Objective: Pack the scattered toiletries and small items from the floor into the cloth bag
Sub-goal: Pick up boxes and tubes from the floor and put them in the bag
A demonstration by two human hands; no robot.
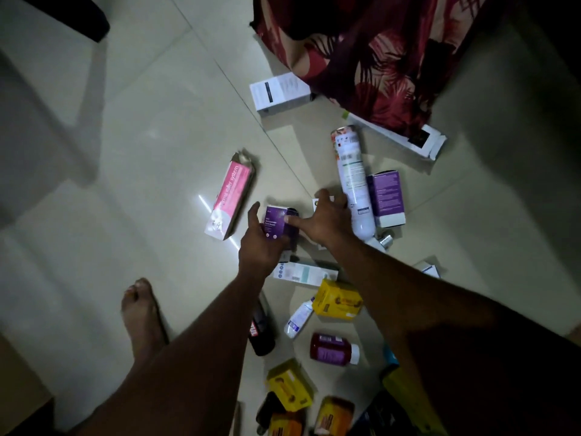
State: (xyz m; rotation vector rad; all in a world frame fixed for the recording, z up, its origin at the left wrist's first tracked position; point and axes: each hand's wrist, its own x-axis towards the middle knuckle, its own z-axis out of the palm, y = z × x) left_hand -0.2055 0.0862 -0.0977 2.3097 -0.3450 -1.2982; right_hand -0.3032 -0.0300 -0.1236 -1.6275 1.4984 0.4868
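- The tiled floor (151, 127) fills most of the frame, pale and glossy, dimly lit.
- The cloth bag (377, 51), dark red with a leaf print, lies at the upper right of the frame, its edge over a long white carton (418, 141).
- A white spray can (352, 180) lies right of centre, just beside a purple-and-white box (387, 196).
- A pink-and-white carton (231, 199) lies left of centre, apart from the rest.
- A white box (279, 92) sits near the bag's lower edge, upper middle.
- The left hand (261, 243), at centre, grips a small purple box (278, 223), thumb on its left side.
- The right hand (327, 221), just right of it, is spread wide, its thumb touching the purple box and its fingers reaching toward the spray can.
- Lower middle: a yellow box (339, 298), a dark red bottle (333, 347), a small white bottle (297, 319), a black tube (261, 332), more yellow boxes (290, 383) at the bottom edge.
- A bare foot (140, 309) stands at lower left.
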